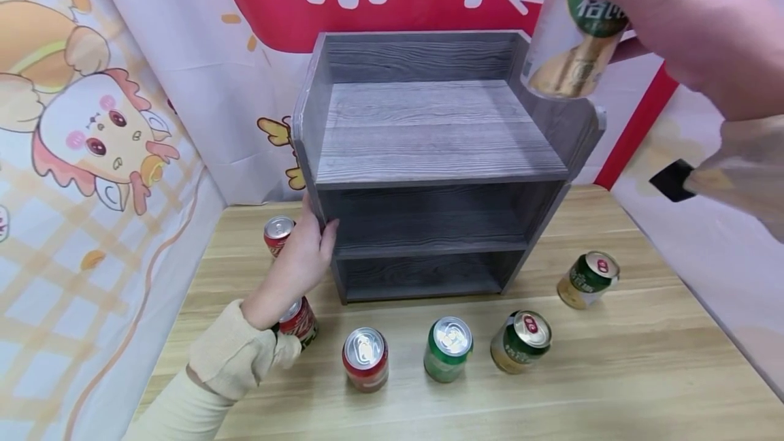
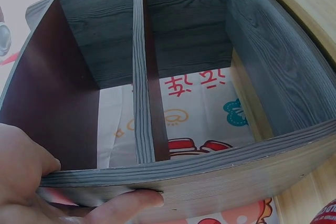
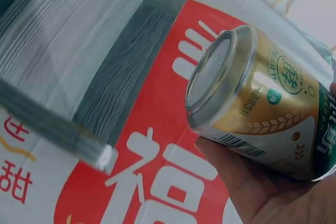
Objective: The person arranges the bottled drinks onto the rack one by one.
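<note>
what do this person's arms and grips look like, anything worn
The left sleeve is cream, with bunched beige fabric at its end. The right sleeve is beige and blurred, with a black angular piece jutting beside it. The left grip and right grip are gloveless.

Head camera faces forward and down over both grips; wrist cameras look closely past left hand (image 1: 304,247) and right hand (image 1: 695,33), all sharing the gray shelf (image 1: 429,131).
</note>
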Motion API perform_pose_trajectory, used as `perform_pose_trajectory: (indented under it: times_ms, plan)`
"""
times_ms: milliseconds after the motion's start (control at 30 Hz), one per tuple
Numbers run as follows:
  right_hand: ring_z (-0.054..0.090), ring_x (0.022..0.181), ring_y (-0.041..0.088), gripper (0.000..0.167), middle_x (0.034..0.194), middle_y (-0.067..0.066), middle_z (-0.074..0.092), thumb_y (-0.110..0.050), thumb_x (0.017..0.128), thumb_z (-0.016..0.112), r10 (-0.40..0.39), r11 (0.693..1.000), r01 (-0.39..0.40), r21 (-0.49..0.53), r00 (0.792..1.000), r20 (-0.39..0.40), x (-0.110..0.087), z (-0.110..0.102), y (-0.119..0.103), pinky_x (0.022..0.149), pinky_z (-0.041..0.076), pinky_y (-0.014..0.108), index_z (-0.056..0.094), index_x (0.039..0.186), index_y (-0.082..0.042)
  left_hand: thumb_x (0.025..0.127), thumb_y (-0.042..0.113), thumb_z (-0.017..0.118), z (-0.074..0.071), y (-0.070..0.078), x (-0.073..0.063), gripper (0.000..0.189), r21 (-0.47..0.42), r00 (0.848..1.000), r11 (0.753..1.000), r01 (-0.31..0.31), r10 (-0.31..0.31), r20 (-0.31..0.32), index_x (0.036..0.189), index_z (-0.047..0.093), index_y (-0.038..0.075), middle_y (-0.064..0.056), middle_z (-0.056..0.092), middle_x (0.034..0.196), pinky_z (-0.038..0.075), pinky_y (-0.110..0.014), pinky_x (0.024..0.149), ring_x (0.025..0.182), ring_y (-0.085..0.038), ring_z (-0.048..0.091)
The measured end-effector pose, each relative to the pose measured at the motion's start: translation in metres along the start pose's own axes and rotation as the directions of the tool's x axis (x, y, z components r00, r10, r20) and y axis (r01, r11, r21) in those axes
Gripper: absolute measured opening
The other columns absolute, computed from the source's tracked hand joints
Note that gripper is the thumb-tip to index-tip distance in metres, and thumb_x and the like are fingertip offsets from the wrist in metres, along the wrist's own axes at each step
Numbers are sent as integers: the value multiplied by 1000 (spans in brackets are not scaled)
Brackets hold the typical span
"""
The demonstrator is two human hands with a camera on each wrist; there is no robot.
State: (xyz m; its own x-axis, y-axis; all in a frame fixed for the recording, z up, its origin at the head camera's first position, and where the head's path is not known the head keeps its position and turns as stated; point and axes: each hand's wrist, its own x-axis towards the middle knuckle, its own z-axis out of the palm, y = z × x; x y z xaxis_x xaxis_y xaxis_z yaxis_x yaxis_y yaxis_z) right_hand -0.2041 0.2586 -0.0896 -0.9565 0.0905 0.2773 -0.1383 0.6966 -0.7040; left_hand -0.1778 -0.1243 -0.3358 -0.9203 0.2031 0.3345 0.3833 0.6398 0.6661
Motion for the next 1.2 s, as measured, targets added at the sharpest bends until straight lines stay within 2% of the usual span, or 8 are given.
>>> perform_pose_trajectory:
  times_ms: [100, 233, 300, 533, 733, 900, 1033, 1200]
  plan:
    - [34, 134, 18, 68, 155, -9, 32, -47, 92, 64, -30, 1000, 29, 10, 999, 18, -4, 7, -8, 105, 47, 28, 26, 148, -48, 102, 9, 45, 0, -1, 0, 64, 4, 1000, 1000, -1, 1, 3, 152, 7, -1, -34, 43, 142, 46, -56, 103, 129, -44, 50]
    - [34, 137, 19, 66, 154, -6, 34, -47, 91, 65, -30, 998, 27, 51, 998, 61, -5, 16, -13, 92, 52, 18, 31, 147, -44, 102, 9, 45, -1, -1, 0, 65, 0, 1000, 1000, 5, -5, 6, 153, 6, 0, -34, 42, 143, 45, -56, 104, 129, -44, 50]
    - [38, 133, 21, 66, 149, -3, 38, -49, 89, 66, -25, 998, 20, 60, 996, 85, -4, 22, -16, 86, 54, 16, 35, 147, -40, 102, 9, 45, -1, -1, 0, 64, 0, 1000, 1000, 4, -4, 3, 152, 7, 0, -34, 43, 142, 45, -56, 103, 129, -43, 51]
    - [47, 123, 21, 74, 145, 0, 42, -59, 85, 66, 22, 999, -28, 42, 991, 130, -15, 44, -30, 97, 52, 28, 37, 147, -33, 102, 8, 46, -1, -3, 0, 63, 6, 1000, 1000, -17, 17, -7, 152, 8, -1, -34, 45, 141, 46, -56, 102, 128, -44, 51]
    - [51, 118, 21, 75, 139, 0, 47, -59, 82, 68, -4, 999, -2, 39, 990, 140, -24, 62, -43, 101, 52, 40, 39, 145, -31, 102, 7, 45, 0, -3, 1, 62, -5, 1000, 1000, -22, 22, -9, 152, 9, -2, -34, 43, 142, 45, -56, 104, 130, -43, 50]
    - [51, 117, 21, 73, 136, 1, 48, -59, 83, 67, -37, 999, 30, 44, 987, 159, -26, 74, -53, 99, 53, 39, 41, 143, -26, 102, 8, 46, 0, -2, 0, 63, -2, 1000, 1000, -25, 25, -16, 152, 9, -1, -34, 43, 142, 46, -56, 102, 129, -43, 50]
    - [50, 120, 19, 76, 140, 1, 47, -59, 84, 66, -54, 997, 45, 55, 983, 173, -28, 85, -59, 101, 52, 40, 37, 145, -24, 101, 7, 46, 0, -2, 1, 63, -3, 999, 999, -33, 33, -18, 152, 9, 0, -33, 43, 143, 46, -55, 102, 129, -42, 51]
    - [49, 122, 17, 77, 141, 1, 47, -58, 84, 67, -68, 993, 45, 112, 977, 203, -30, 100, -65, 100, 52, 40, 36, 146, -24, 101, 6, 47, -1, -3, 1, 62, -18, 999, 999, -35, 34, -22, 151, 11, 0, -32, 43, 144, 44, -54, 106, 131, -41, 49]
